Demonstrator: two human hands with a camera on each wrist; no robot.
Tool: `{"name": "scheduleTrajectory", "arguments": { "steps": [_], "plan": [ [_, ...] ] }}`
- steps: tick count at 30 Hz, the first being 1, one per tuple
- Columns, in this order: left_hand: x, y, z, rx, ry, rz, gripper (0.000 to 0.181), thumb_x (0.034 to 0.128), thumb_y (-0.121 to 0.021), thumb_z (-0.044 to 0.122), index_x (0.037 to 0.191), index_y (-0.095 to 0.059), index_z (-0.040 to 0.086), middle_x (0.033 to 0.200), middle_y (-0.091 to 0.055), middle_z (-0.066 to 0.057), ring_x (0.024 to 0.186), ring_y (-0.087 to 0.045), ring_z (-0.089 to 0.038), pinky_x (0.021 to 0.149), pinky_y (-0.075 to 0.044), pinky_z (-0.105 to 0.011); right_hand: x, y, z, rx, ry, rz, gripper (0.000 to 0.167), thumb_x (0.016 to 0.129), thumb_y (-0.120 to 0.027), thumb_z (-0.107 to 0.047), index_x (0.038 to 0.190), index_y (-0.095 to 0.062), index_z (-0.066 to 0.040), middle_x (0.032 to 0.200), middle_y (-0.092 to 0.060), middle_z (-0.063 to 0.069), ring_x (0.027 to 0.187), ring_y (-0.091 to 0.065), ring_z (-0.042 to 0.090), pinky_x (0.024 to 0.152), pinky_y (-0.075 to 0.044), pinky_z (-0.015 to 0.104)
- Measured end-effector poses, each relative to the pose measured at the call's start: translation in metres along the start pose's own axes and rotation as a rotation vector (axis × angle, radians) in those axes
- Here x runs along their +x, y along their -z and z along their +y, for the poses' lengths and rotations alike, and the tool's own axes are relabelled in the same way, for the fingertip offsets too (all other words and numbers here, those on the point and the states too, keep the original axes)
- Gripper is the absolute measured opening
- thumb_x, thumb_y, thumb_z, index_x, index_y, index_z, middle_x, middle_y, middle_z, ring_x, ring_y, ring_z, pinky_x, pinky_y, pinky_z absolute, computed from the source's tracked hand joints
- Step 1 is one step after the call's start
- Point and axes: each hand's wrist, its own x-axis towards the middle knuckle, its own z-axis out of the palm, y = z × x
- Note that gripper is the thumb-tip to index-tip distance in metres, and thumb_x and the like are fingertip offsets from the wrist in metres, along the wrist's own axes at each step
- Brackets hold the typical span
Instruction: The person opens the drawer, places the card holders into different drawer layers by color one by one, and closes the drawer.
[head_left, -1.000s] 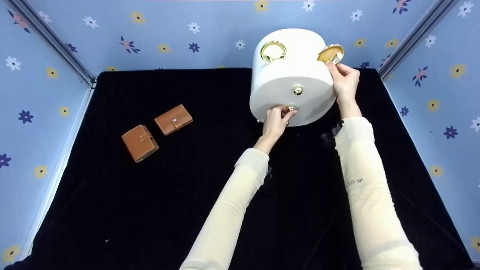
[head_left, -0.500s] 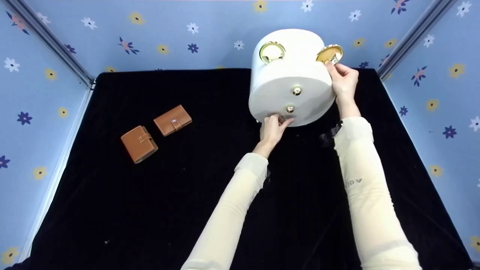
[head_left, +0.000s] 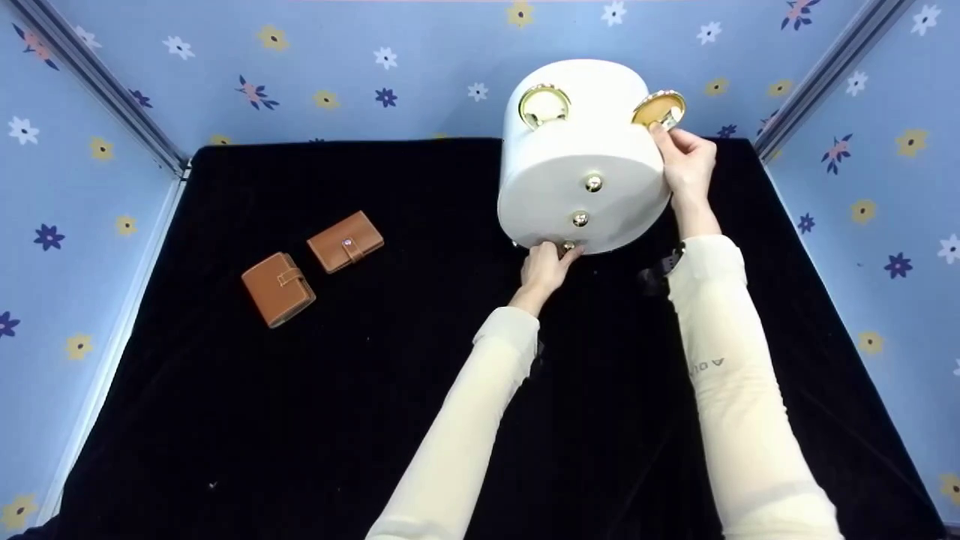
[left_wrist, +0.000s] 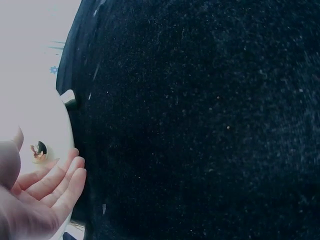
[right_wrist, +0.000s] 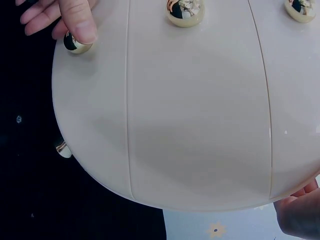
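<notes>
A white rounded jewelry box (head_left: pixel 540 180) with seams between its drawers stands at the back, its flat front towards me. Three gold knobs run down that front, the top knob (head_left: pixel 593 183) and middle knob (head_left: pixel 580 218) uncovered. My left hand (head_left: pixel 543 271) is at the lowest knob (right_wrist: pixel 76 44), thumb and forefinger on either side of it; the other fingers (left_wrist: pixel 62 185) stretch out loosely. A gold-rimmed, ear-like round piece (head_left: pixel 657 109) juts from the box's right. My right hand (head_left: pixel 690 165) pinches its base. Its match, another gold round piece (head_left: pixel 545 106), sits on the left.
Two brown leather wallets, a smaller wallet (head_left: pixel 346 241) and a thicker wallet (head_left: pixel 279 289), lie on the black cloth (head_left: pixel 300 420) to the left. Blue flowered walls (head_left: pixel 420 67) stand behind and at both sides. Under the box shows a small gold foot (right_wrist: pixel 63 149).
My left hand has moved down from the middle knob to the lowest one. The right hand stays at the gold ear-like piece, and the jewelry box has hardly shifted.
</notes>
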Motion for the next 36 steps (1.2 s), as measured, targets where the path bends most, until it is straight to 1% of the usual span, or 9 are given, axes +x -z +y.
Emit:
{"name": "scheduleTrajectory", "arguments": {
  "steps": [3, 5, 8, 10, 13, 20, 25, 29, 36],
  "plan": [
    [0.0008, -0.0011, 0.0007, -0.027, 0.032, -0.007, 0.046, 0.0827, -0.051, 0.052, 0.062, -0.047, 0.011, 0.069, -0.058, -0.008, 0.06, -0.057, -0.023, 0.054, -0.045, -0.033, -0.0001, -0.0003, 0.0001, -0.005, -0.004, -0.001, 0.018, 0.074, -0.072, -0.026, 0.082, -0.073, -0.01, 0.071, -0.064, -0.004, 0.059, -0.054, 0.008, 0.057, -0.043, 0.019],
    [0.0016, -0.0017, 0.0018, -0.035, 0.052, 0.005, 0.045, 0.0828, -0.051, 0.052, 0.066, -0.052, 0.01, 0.076, -0.062, -0.01, 0.065, -0.059, -0.024, 0.057, -0.046, -0.034, 0.0, -0.0004, -0.0002, -0.011, -0.006, 0.0, 0.019, 0.074, -0.072, -0.026, 0.085, -0.073, -0.01, 0.073, -0.064, -0.004, 0.06, -0.055, 0.008, 0.058, -0.043, 0.019],
    [0.0031, -0.0028, 0.0031, -0.05, 0.067, 0.01, 0.044, 0.0842, -0.051, 0.049, 0.073, -0.058, 0.008, 0.086, -0.064, -0.012, 0.071, -0.061, -0.026, 0.061, -0.047, -0.036, 0.0003, -0.001, -0.001, -0.023, -0.018, 0.003, 0.022, 0.074, -0.072, -0.026, 0.088, -0.072, -0.009, 0.075, -0.064, -0.004, 0.062, -0.055, 0.008, 0.059, -0.043, 0.019],
    [0.004, -0.0033, 0.004, -0.06, 0.067, 0.006, 0.043, 0.0853, -0.05, 0.048, 0.076, -0.06, 0.007, 0.088, -0.064, -0.013, 0.073, -0.061, -0.026, 0.063, -0.047, -0.037, 0.0005, -0.0013, -0.0015, -0.026, -0.028, 0.003, 0.024, 0.073, -0.072, -0.026, 0.09, -0.072, -0.009, 0.076, -0.064, -0.004, 0.063, -0.056, 0.008, 0.06, -0.043, 0.018],
    [0.0057, -0.0044, 0.0045, -0.073, 0.058, 0.012, 0.041, 0.0865, -0.05, 0.045, 0.074, -0.062, 0.007, 0.082, -0.065, -0.011, 0.07, -0.06, -0.025, 0.063, -0.047, -0.036, 0.0005, -0.0014, -0.0017, -0.027, -0.032, 0.003, 0.025, 0.073, -0.072, -0.027, 0.09, -0.072, -0.009, 0.076, -0.064, -0.003, 0.064, -0.055, 0.008, 0.06, -0.043, 0.019],
    [0.0067, -0.0066, 0.0029, -0.134, 0.051, 0.029, 0.039, 0.0879, -0.052, 0.037, 0.075, -0.069, 0.005, 0.055, -0.061, 0.0, 0.054, -0.058, -0.014, 0.059, -0.046, -0.027, 0.0004, -0.0011, -0.0006, -0.012, -0.028, 0.001, 0.023, 0.073, -0.073, -0.027, 0.087, -0.072, -0.009, 0.075, -0.064, -0.003, 0.062, -0.055, 0.008, 0.058, -0.043, 0.019],
    [0.0062, -0.0075, 0.0025, -0.149, 0.055, 0.051, 0.038, 0.0876, -0.053, 0.035, 0.072, -0.069, 0.005, 0.053, -0.06, 0.0, 0.055, -0.058, -0.015, 0.063, -0.046, -0.027, 0.0001, -0.0007, 0.0002, -0.013, -0.012, 0.002, 0.02, 0.073, -0.073, -0.028, 0.084, -0.073, -0.01, 0.072, -0.063, -0.004, 0.06, -0.054, 0.007, 0.057, -0.043, 0.018],
    [0.005, -0.0079, 0.0027, -0.162, 0.07, 0.059, 0.037, 0.0874, -0.054, 0.035, 0.072, -0.07, 0.006, 0.055, -0.062, 0.0, 0.057, -0.06, -0.016, 0.064, -0.046, -0.028, 0.0005, -0.0005, 0.0014, 0.016, -0.001, 0.003, 0.016, 0.073, -0.073, -0.025, 0.079, -0.073, -0.011, 0.067, -0.062, -0.005, 0.057, -0.053, 0.007, 0.055, -0.042, 0.018],
    [0.003, -0.0098, 0.003, -0.151, 0.086, 0.086, 0.035, 0.0861, -0.055, 0.034, 0.07, -0.071, 0.008, 0.055, -0.063, 0.001, 0.062, -0.062, -0.016, 0.066, -0.047, -0.028, 0.0024, -0.0001, 0.0025, 0.035, 0.009, -0.001, 0.012, 0.073, -0.073, -0.023, 0.076, -0.073, -0.011, 0.064, -0.061, -0.005, 0.054, -0.052, 0.007, 0.053, -0.042, 0.018]
  ]
}}
